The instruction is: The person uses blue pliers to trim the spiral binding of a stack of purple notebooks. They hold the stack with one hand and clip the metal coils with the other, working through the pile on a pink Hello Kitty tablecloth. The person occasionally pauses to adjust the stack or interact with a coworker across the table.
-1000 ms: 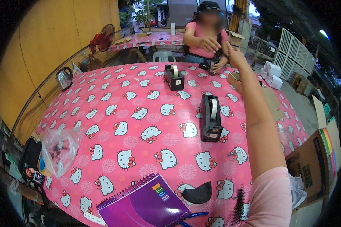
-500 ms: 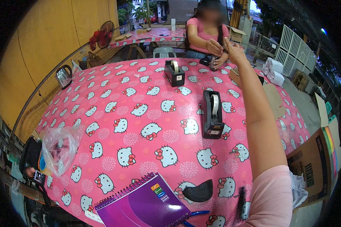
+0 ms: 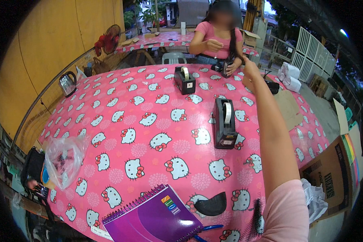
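My right arm stretches from the lower right across the table to its far side. At its end my right hand [image 3: 251, 67] is small and seen from the back, with its fingers mostly hidden, so their grip cannot be made out. It hovers beside a co-worker's hand [image 3: 231, 69], which holds a small dark item [image 3: 226, 68] on the table. The co-worker's other hand [image 3: 213, 45] is raised with the fingers together. A piece of brown cardboard [image 3: 288, 107] and a black object [image 3: 273, 87] lie by my forearm. My left hand is out of view.
Two black tape dispensers [image 3: 225, 129] stand mid-table on a pink patterned cover. Nearer are a purple spiral notebook [image 3: 153, 218], a dark curved piece [image 3: 211, 204], a blue pen [image 3: 211, 227] and a black brush [image 3: 256, 218]. A plastic bag [image 3: 64, 161], kettle [image 3: 67, 84] and carton [image 3: 328, 177] sit around the sides.
My right hand has dropped slightly and drawn back, its outstretched finger less visible. The co-worker's raised hand has moved left, away from mine. The black object by my forearm shows more.
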Demonstrator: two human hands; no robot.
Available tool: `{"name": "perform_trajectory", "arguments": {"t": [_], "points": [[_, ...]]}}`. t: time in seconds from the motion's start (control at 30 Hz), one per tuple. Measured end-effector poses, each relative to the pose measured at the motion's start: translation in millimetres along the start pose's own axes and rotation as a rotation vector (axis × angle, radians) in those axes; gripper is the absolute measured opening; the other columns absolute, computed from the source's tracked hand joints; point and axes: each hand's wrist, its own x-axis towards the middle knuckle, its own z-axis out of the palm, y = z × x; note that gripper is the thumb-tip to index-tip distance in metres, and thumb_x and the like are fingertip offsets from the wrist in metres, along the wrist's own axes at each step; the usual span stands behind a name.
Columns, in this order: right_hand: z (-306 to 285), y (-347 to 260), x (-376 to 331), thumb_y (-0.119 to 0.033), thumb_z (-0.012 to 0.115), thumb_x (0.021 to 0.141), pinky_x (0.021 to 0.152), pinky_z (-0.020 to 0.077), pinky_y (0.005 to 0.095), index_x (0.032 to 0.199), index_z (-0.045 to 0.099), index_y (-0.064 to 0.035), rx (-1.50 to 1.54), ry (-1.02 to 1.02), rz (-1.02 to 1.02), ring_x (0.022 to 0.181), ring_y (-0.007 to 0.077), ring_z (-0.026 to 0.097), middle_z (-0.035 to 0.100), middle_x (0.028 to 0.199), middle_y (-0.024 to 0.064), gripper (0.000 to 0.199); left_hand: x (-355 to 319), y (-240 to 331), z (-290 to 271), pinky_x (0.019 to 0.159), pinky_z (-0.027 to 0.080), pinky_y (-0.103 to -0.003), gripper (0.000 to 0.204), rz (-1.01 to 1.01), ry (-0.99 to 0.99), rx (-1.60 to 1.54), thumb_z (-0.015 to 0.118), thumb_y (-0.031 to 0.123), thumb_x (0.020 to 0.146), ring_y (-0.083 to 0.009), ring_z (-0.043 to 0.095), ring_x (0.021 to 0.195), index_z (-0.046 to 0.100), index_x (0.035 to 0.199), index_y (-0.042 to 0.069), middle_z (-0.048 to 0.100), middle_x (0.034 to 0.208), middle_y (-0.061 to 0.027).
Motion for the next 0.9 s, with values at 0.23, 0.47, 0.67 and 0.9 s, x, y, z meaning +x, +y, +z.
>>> {"name": "perform_trajectory", "arguments": {"t": [0.23, 0.47, 0.67, 0.9], "points": [[20, -5, -15, -0.022, 0.031, 0.093, 0.089, 0.0437, 0.0454, 0.139, 0.026, -0.0169, -0.105, -0.233, 0.139, 0.108, 0.0364, 0.054, 0.054, 0.119, 0.0221, 0.047, 3, 1, 4, 0.076, 0.045, -0.042, 0.035, 0.002, 0.007, 0.019, 0.051, 0.026, 0.086, -0.034, 0.058, 0.086, 0.058, 0.102, -0.004, 0.062, 0.096, -0.0208], [64, -22, -22, -0.024, 0.029, 0.093, 0.086, 0.0451, 0.0467, 0.138, 0.027, -0.0122, -0.155, -0.256, 0.115, 0.107, 0.034, 0.055, 0.055, 0.119, 0.019, 0.046, 2, 1, 5, 0.076, 0.045, -0.042, 0.035, -0.015, 0.015, 0.049, 0.05, 0.026, 0.086, -0.0339, 0.058, 0.086, 0.058, 0.102, -0.004, 0.061, 0.095, -0.0208], [53, -23, -25, -0.018, 0.036, 0.091, 0.086, 0.0455, 0.0437, 0.141, 0.02, -0.0108, -0.099, -0.317, 0.169, 0.107, 0.0351, 0.055, 0.055, 0.118, 0.0203, 0.054, 4, 2, 8, 0.076, 0.045, -0.042, 0.035, -0.016, 0.0, 0.05, 0.05, 0.026, 0.085, -0.0338, 0.058, 0.086, 0.058, 0.102, -0.004, 0.061, 0.095, -0.0209], [55, -8, -19, -0.016, 0.039, 0.089, 0.085, 0.0459, 0.0443, 0.141, 0.02, -0.0113, -0.11, -0.291, 0.173, 0.105, 0.0333, 0.056, 0.055, 0.117, 0.021, 0.056, 8, 1, 10, 0.075, 0.045, -0.041, 0.035, -0.006, -0.011, 0.044, 0.05, 0.025, 0.085, -0.0337, 0.058, 0.086, 0.058, 0.102, -0.004, 0.061, 0.095, -0.0209]]}}
